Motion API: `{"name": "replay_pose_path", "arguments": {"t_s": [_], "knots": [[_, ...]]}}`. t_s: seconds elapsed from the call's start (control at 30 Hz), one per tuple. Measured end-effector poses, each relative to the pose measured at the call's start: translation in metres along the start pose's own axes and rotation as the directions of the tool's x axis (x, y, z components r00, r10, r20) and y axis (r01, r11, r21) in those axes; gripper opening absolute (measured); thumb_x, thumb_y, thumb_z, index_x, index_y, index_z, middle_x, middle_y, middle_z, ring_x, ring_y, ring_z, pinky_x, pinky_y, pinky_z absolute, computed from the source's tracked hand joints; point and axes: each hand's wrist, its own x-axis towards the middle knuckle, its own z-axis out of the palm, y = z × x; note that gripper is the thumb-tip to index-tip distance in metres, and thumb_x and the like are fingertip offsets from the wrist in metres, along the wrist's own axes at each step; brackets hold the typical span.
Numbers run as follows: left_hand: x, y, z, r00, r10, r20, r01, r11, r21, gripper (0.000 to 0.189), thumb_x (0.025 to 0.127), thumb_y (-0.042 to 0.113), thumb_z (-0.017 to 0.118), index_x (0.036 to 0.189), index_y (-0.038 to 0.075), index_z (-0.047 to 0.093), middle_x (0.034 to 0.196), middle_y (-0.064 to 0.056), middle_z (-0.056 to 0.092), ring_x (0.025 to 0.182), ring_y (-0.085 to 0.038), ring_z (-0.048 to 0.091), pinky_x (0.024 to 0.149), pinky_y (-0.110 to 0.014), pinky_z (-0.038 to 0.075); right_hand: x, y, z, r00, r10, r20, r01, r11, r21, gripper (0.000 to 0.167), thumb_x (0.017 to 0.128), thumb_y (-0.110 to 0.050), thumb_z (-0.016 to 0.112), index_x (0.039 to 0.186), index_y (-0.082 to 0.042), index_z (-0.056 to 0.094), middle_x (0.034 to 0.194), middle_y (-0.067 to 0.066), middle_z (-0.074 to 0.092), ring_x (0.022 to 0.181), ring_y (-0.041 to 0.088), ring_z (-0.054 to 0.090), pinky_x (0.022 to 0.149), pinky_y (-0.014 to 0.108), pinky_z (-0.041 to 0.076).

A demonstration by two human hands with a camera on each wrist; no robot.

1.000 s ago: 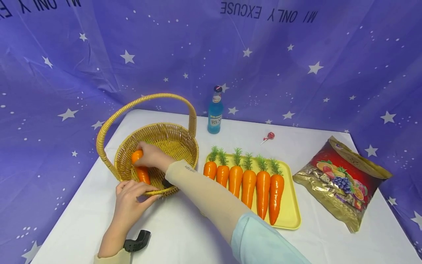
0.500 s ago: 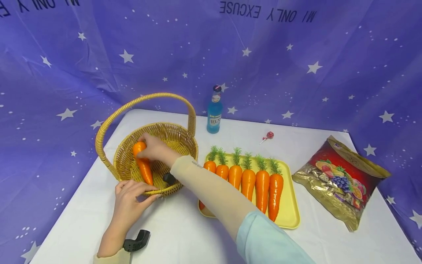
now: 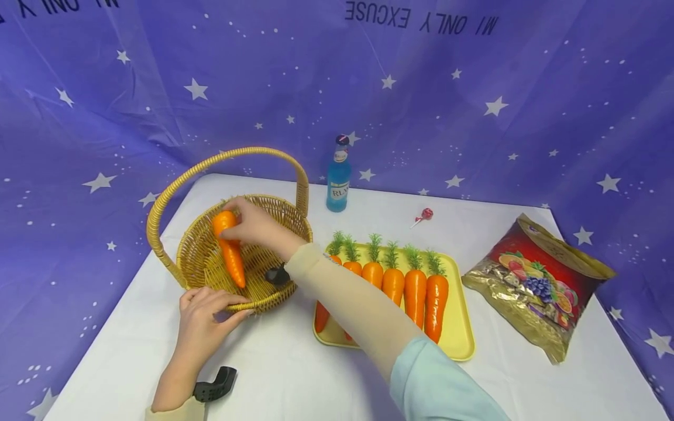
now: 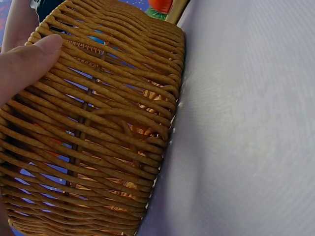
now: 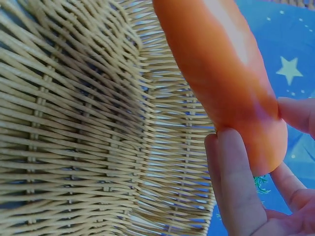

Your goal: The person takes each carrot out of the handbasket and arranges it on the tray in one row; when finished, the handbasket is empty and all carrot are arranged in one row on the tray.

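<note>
A shiny orange carrot (image 3: 231, 257) is gripped near its thick end by my right hand (image 3: 253, 225), thumb on one side and fingers on the other. It hangs tilted inside the wicker basket (image 3: 192, 257), narrow tip pointing toward the near rim. In the right wrist view the carrot (image 5: 224, 69) shows large, with a bit of green leaf below its thick end. My left hand (image 3: 205, 316) holds the basket's near rim. From the left wrist view, its thumb (image 4: 42, 56) lies against the outer weave of the basket (image 4: 98, 123).
Right of the basket, a yellow tray (image 3: 463, 327) bears several carrots (image 3: 415, 298), partly behind my right forearm. A blue bottle (image 3: 338, 181), a lollipop (image 3: 423, 217) and a red-gold candy bag (image 3: 542, 286) stand or lie further back and right. The basket's handle (image 3: 237, 153) arches overhead.
My right hand has raised the carrot slightly up and back within the basket, so more of it shows. The left hand keeps its hold on the rim.
</note>
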Motion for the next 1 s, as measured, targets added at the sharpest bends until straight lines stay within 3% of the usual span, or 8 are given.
{"name": "replay_pose_path", "arguments": {"t_s": [0.27,0.57,1.0], "knots": [[0.001,0.001,-0.001,1.000,-0.015,0.013,0.015,1.000,0.004,0.032,0.058,0.016,0.091,0.085,0.023,0.076,0.076,0.013,0.067,0.067,-0.005,0.040,0.085,-0.042,0.024,-0.012,-0.003,-0.016,1.000,-0.010,-0.005,0.011,0.996,0.088,0.050,0.084,-0.009,0.075,0.126,-0.016,0.050,0.105,0.007,0.057,0.084,0.015,0.061,0.069,0.031,0.055],[0.001,0.001,0.000,1.000,-0.017,0.011,0.017,1.000,0.007,0.031,0.057,0.015,0.091,0.084,0.022,0.076,0.074,0.011,0.067,0.065,-0.010,0.041,0.086,-0.044,0.024,-0.040,-0.008,-0.035,0.996,-0.088,-0.005,0.089,0.995,0.049,0.052,0.086,-0.014,0.074,0.131,-0.016,0.048,0.113,0.007,0.056,0.086,0.015,0.063,0.063,0.025,0.054],[0.000,0.001,0.000,1.000,-0.020,0.013,0.020,1.000,0.012,0.031,0.056,0.015,0.091,0.083,0.022,0.075,0.075,0.011,0.067,0.067,-0.006,0.041,0.087,-0.042,0.024,-0.084,-0.012,-0.064,0.982,-0.188,-0.001,0.187,0.978,0.096,0.053,0.086,-0.016,0.074,0.132,-0.018,0.048,0.119,0.008,0.053,0.084,0.016,0.067,0.073,0.032,0.055]]}}
